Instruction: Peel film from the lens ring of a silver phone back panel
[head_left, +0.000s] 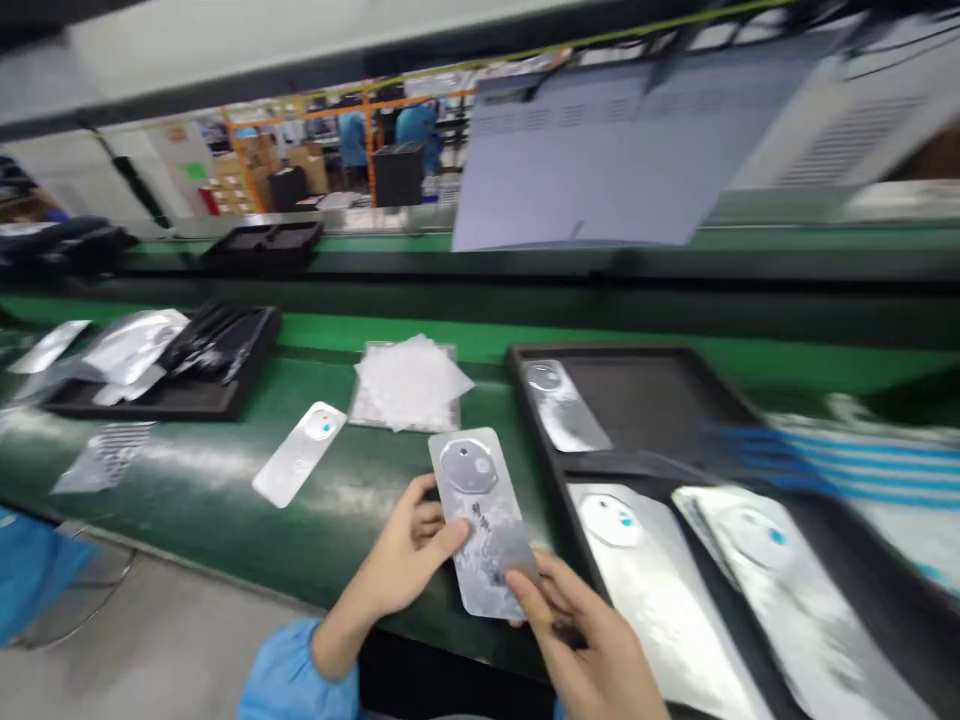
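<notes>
Between my two hands is a silvery phone back cover [491,545], with an octagonal camera area at its top and a dark printed pattern below. My left hand [409,550] grips its left edge, thumb on the face. At the lower right edge my right hand [581,630] pinches it, thumb on the front. Another phone back cover [289,468] with a blue dot lies on the green bench to the left. To the right, a black tray [667,400] carries one similar cover [566,410] at its back and several more [656,590] nearer to me.
A stack of white sheets [412,380] rests on the green bench [352,510]. At the left, a black tray [214,395] holds clear and silvery wrappings. Blue-striped plastic [847,465] lies over the right side. A low shelf [420,265] runs along the back, with paper [585,150] hanging above.
</notes>
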